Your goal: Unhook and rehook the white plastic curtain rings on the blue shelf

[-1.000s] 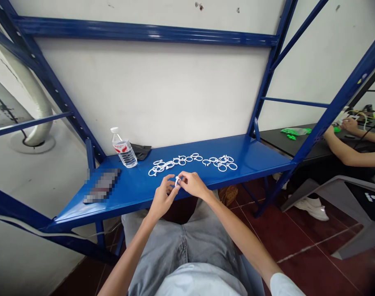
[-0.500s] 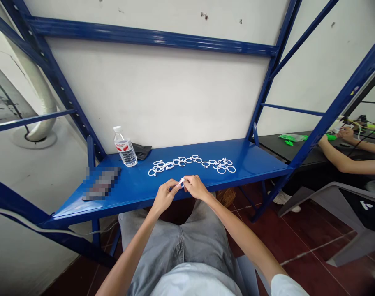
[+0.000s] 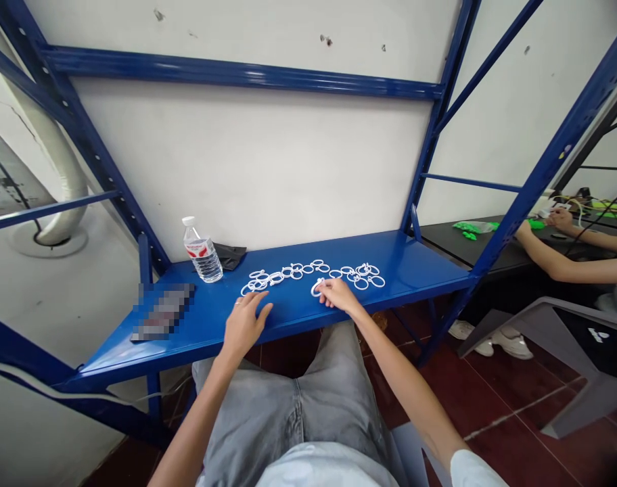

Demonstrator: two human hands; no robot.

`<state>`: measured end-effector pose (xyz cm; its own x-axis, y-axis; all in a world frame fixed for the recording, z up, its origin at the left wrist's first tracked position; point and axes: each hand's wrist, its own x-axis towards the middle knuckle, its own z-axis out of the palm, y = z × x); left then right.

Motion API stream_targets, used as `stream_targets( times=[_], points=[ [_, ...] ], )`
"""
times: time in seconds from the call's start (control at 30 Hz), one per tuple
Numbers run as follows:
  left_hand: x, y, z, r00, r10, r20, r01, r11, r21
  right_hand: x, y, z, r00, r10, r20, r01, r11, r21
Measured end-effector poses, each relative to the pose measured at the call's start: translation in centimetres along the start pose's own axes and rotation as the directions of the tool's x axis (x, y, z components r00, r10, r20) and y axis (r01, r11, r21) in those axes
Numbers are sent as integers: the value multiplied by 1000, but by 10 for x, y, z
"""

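Your left hand (image 3: 244, 326) lies open and empty on the blue steel shelf (image 3: 298, 318); your right hand (image 3: 337, 295) reaches far, fingers on a white plastic ring (image 3: 316, 288), grip unclear.

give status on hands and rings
Right hand on one white plastic ring, beside the ring cluster. Left hand open on blue shelf. Water bottle well left.
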<state>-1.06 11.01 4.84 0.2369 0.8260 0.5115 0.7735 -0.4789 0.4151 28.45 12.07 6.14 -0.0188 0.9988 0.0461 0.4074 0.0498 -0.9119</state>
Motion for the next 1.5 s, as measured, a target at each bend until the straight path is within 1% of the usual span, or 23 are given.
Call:
stream_targets(
  times=[0.03, 0.1, 0.2, 0.27, 0.37, 0.43, 0.53, 0.67, 0.73, 0.8, 0.87, 0.93, 1.0, 1.1, 1.17, 1.27, 1.4, 1.5],
  points=[
    [0, -9, -2, 999, -4, -34, 8, 993, 114, 3, 4, -14, 998, 18, -63, -21, 999, -39],
    [0, -24, -5, 998, -32, -52, 44, 964, 264, 6, 11, -42, 977, 33, -211, -66, 986, -151],
    [0, -36, -4, 997, -72, 3, 67, 940, 334, 6, 19, -75, 942, 28, -334, -117, 961, -250],
    [0, -38, -3, 997, -71, 30, 57, 943, 328, 3, 20, -87, 921, -14, -389, -123, 938, -324],
    [1, -36, -3, 998, -56, 17, 48, 952, 303, -2, 17, -90, 908, -83, -410, -89, 920, -382],
    [3, -36, -4, 999, -49, 20, 41, 957, 288, -5, 12, -84, 916, -109, -386, -44, 929, -367],
    [6, -36, -5, 998, -29, 56, 14, 968, 250, -9, 2, -71, 930, -158, -332, 35, 937, -348],
    [7, -28, -6, 999, -17, 46, 10, 990, 141, -15, -12, -51, 940, -231, -253, 135, 928, -346],
    [6, -18, -6, 999, 9, 44, -11, 999, 39, -19, -19, -39, 935, -292, -202, 210, 913, -350],
    [5, -4, -6, 997, 43, 62, -36, 993, -114, -25, -25, -23, 931, -345, -118, 287, 893, -346],
    [1, 12, -5, 991, 72, 114, -37, 959, -282, -32, -30, -2, 929, -369, 10, 351, 873, -338],
    [-3, 29, -3, 979, 110, 172, -28, 907, -421, -39, -34, 19, 912, -384, 146, 411, 840, -354],
    [-7, 43, -1, 972, 138, 191, -20, 856, -516, -44, -36, 36, 893, -391, 223, 450, 793, -411],
    [-11, 53, 1, 979, 103, 174, 26, 790, -613, -46, -36, 49, 878, -405, 253, 478, 730, -488],
    [-11, 54, 1, 982, 65, 180, 72, 745, -663, -46, -35, 50, 868, -426, 255, 495, 706, -506],
    [-9, 52, 1, 977, 50, 205, 120, 669, -733, -46, -35, 47, 859, -452, 241, 503, 661, -557],
    [-6, 53, 4, 981, 27, 194, 149, 539, -829, -47, -36, 48, 873, -439, 212, 462, 605, -648],
    [-5, 55, 10, 985, 10, 171, 145, 484, -863, -44, -35, 48, 895, -419, 153, 408, 628, -662]
  ],
)
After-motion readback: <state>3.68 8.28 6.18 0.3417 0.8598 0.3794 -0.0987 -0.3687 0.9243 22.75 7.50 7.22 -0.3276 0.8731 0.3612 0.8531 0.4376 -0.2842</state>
